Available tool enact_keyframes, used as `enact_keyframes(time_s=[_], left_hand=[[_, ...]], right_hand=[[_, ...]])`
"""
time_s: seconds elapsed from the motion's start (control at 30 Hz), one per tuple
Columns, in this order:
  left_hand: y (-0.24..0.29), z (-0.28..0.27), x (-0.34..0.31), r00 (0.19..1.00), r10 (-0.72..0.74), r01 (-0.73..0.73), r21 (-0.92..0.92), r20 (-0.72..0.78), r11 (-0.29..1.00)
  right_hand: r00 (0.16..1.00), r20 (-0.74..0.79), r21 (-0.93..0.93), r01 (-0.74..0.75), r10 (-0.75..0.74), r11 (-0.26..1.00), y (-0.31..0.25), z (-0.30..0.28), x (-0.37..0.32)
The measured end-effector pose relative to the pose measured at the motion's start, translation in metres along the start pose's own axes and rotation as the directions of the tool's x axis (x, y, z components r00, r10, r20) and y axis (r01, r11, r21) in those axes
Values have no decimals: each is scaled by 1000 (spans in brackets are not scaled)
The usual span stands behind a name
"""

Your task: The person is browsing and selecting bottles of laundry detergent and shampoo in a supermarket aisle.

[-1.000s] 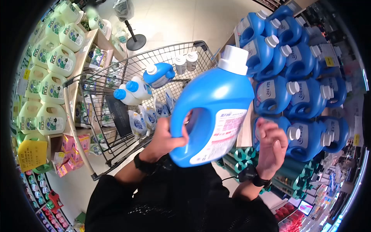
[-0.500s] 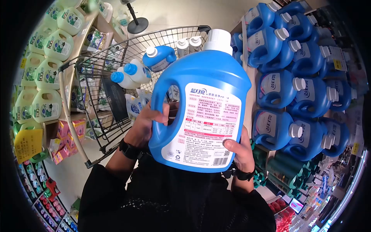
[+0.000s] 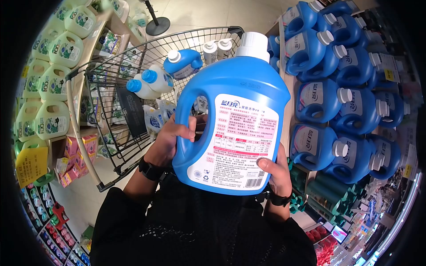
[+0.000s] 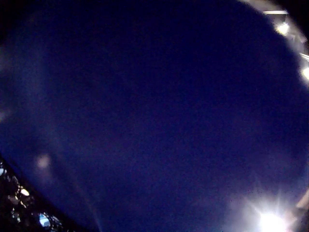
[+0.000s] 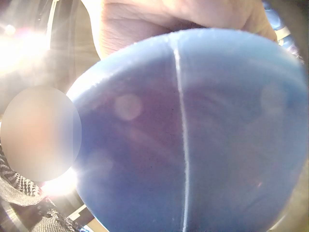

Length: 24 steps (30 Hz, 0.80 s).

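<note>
A large blue laundry detergent bottle (image 3: pixel 259 73) with a white cap (image 3: pixel 252 43) is held up in front of the chest, its printed back label (image 3: pixel 239 142) facing the head camera. My left hand (image 3: pixel 171 137) grips the bottle by its side handle. On the lower right side, my right hand (image 3: pixel 277 173) holds the bottle, thumb pressed on the label near the barcode and other fingers hidden behind. Dark blue bottle surface (image 4: pixel 154 106) fills the left wrist view. In the right wrist view, the seamed bottle base (image 5: pixel 140 145) sits against my palm (image 5: pixel 164 21).
Ahead stands a shopping cart (image 3: pixel 111 175) carrying another blue bottle (image 3: pixel 183 64), two white bottles with blue caps (image 3: pixel 157 79), pump bottles (image 3: pixel 210 51) and bags (image 3: pixel 154 119). Stacked blue bottles (image 3: pixel 315 102) line the right; pale green jugs (image 3: pixel 55 84) fill the left shelves.
The bottle has turned so its back label faces the head camera. My right hand, free a second ago, has come onto its lower right side; the left keeps the handle.
</note>
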<state>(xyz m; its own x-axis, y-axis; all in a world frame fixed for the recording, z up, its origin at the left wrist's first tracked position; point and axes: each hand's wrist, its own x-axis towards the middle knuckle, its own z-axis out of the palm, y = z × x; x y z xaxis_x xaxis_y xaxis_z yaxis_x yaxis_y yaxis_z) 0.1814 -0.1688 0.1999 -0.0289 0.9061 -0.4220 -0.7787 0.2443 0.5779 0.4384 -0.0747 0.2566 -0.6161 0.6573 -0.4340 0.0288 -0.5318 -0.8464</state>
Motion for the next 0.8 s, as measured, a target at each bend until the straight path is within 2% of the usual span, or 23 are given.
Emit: enact_keyframes(time_s=[0.7,0.8], left_hand=[[-6,-2,-2,999,24,-23,-4,38,1000],[-7,-7,-3,996,-38,44,-74,75,996]], right_hand=[[1000,12,25,26,-26,999,6,0,-8],[1000,6,17,28,-28,999,7,1,-8]])
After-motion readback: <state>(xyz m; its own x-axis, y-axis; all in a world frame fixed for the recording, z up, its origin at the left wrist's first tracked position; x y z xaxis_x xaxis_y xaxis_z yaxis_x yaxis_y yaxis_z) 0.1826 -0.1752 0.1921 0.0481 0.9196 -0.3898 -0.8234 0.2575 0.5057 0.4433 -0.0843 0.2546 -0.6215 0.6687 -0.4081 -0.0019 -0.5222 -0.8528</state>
